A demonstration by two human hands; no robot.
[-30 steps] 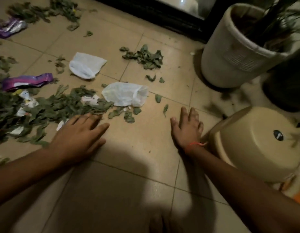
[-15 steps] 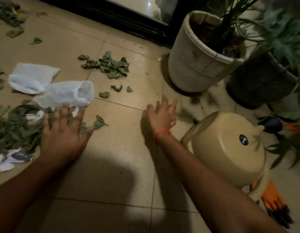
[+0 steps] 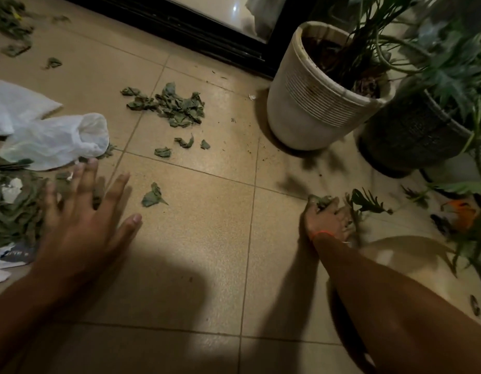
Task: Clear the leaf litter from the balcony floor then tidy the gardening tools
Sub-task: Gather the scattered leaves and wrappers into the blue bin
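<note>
Dry green leaf litter lies on the tan tiles: a big pile (image 3: 15, 211) at the left edge mixed with paper scraps, a smaller heap (image 3: 174, 106) in the middle, and a single leaf (image 3: 153, 197) near my left hand. My left hand (image 3: 83, 214) lies flat with fingers spread on the right edge of the big pile. My right hand (image 3: 325, 220) is down on the floor beside the potted plants, its fingers curled round a small clump of leaves (image 3: 321, 200). An orange gardening glove (image 3: 462, 211) lies at the far right, partly hidden by foliage.
A white plastic bag (image 3: 58, 141) and a white sheet (image 3: 15, 103) lie beyond my left hand. A white ribbed pot (image 3: 309, 112) and a dark pot (image 3: 412, 136) with plants stand at the right. A black door track (image 3: 180, 25) runs along the back.
My right hand has moved right, toward the plants, and curled round some leaves. The view has swung right, and the beige tub is largely hidden. My left hand stays spread on the pile.
</note>
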